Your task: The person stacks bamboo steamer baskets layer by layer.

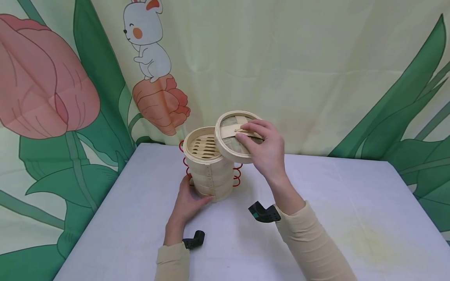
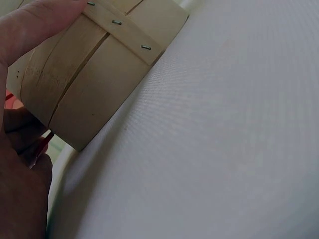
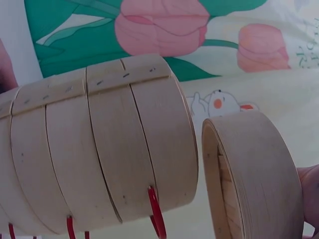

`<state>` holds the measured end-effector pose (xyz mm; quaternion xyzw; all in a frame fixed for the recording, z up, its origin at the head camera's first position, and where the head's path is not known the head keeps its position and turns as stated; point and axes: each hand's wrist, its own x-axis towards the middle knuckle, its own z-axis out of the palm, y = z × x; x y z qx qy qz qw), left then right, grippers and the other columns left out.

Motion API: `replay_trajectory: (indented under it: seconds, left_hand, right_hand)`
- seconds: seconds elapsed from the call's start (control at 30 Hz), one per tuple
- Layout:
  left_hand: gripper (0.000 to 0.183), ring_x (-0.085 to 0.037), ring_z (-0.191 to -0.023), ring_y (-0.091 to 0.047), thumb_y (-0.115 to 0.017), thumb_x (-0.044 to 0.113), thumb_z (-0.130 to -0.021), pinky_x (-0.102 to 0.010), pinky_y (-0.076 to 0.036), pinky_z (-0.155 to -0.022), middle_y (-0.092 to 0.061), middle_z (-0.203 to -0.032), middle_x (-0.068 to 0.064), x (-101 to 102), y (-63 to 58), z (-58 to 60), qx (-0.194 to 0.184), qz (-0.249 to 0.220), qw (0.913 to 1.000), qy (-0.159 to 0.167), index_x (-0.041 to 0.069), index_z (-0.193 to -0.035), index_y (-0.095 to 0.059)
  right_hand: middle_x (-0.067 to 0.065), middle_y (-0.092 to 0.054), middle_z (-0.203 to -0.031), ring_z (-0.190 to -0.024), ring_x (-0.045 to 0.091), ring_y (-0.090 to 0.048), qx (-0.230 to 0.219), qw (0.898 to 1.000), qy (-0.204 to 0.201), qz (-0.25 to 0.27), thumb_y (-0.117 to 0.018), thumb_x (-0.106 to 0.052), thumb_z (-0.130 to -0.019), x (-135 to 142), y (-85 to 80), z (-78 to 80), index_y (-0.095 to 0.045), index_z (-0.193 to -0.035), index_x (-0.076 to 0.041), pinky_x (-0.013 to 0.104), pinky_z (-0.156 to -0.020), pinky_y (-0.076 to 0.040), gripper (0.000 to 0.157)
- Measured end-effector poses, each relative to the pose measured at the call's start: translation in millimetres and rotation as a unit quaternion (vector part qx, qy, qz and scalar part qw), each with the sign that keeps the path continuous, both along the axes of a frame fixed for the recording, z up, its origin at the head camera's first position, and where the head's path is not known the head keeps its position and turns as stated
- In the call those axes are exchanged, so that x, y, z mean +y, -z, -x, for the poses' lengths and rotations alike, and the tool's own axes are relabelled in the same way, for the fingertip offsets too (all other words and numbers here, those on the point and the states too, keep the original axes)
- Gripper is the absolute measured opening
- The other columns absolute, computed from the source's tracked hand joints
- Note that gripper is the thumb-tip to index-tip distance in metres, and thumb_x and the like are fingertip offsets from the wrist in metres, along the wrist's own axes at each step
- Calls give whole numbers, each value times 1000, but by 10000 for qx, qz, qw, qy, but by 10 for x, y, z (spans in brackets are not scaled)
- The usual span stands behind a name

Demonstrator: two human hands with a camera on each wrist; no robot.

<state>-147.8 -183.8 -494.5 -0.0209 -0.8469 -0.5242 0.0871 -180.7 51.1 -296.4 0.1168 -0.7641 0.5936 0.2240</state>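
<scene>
A stacked bamboo steamer (image 1: pixel 211 175) stands on the table, its slatted top tier (image 1: pixel 202 146) partly uncovered. Red looped handles (image 3: pixel 157 214) run down its sides. Low on the stack, my left hand (image 1: pixel 186 201) grips the base, thumb across the front and fingers around the left side. My right hand (image 1: pixel 268 152) pinches the strap on top of the round bamboo lid (image 1: pixel 227 143), holding it tilted at the stack's upper right. In the right wrist view a gap separates the lid (image 3: pixel 259 174) from the top tier. Stapled seams show on the steamer wall (image 2: pixel 99 74) in the left wrist view.
A white cloth covers the table (image 1: pixel 334 218). Behind its far edge hangs a curtain (image 1: pixel 316 78) printed with tulips, leaves and a rabbit. Black wrist mounts (image 1: pixel 264 212) sit at both beige sleeves.
</scene>
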Motion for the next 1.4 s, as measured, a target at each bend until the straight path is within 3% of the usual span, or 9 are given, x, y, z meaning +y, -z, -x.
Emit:
replay_trajectory:
  seconds: [0.53,1.0,1.4]
  left_hand:
    - [102,-33,-142,-32,-91,30,-73,-54,-25,-116,-36,-151,-20,-10,-6,3,13,-37,10000,21,0,-150,-31]
    - [105,-32,-142,-33,-92,30,-73,-52,-26,-116,-35,-151,-18,1,-6,-2,-118,-23,9999,-27,1,-151,-28]
    - [103,-34,-140,-34,-92,27,-72,-53,-27,-115,-37,-149,-21,3,6,-2,53,-41,10000,-52,-1,-149,-30]
  right_hand:
    - [7,-65,-114,-116,19,-55,81,9991,-402,-131,-84,-10,-82,-295,-29,61,-79,-99,-3,33,-95,-46,18]
    - [7,-67,-111,-113,20,-58,177,9980,-487,-351,-85,-11,-82,-488,-44,77,-79,-97,-4,33,-95,-45,17]
    - [7,-68,-109,-108,21,-59,152,9961,-590,-641,-84,-12,-81,-613,-72,100,-80,-96,-6,33,-93,-46,16]
